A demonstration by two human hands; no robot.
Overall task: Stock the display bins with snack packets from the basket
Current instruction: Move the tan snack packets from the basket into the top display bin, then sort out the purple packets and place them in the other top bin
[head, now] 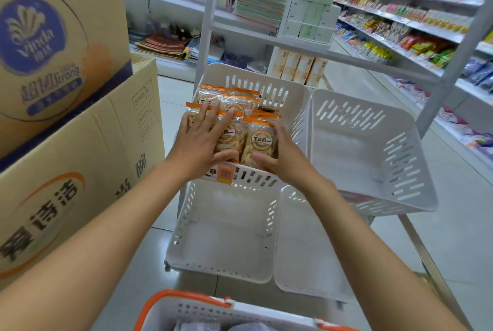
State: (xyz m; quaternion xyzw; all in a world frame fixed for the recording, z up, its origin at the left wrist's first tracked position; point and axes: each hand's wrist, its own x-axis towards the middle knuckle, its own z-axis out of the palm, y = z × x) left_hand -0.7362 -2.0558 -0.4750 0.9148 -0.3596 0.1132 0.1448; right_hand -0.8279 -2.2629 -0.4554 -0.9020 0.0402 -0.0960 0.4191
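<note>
Slotted white plastic basket [226, 312], orange-handled, behind left hand [202, 141], flat on crinkly clear packets [229, 134]; right hand [280, 156] gripping one packet [260, 144]. Glossy tiled floor [440, 224] beneath.

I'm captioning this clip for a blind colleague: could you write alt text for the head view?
Two bare hands hold orange-topped snack packets in the upper left white display bin: the left hand lies flat on them, the right hand grips the front packet. An orange-handled basket sits below.
</note>
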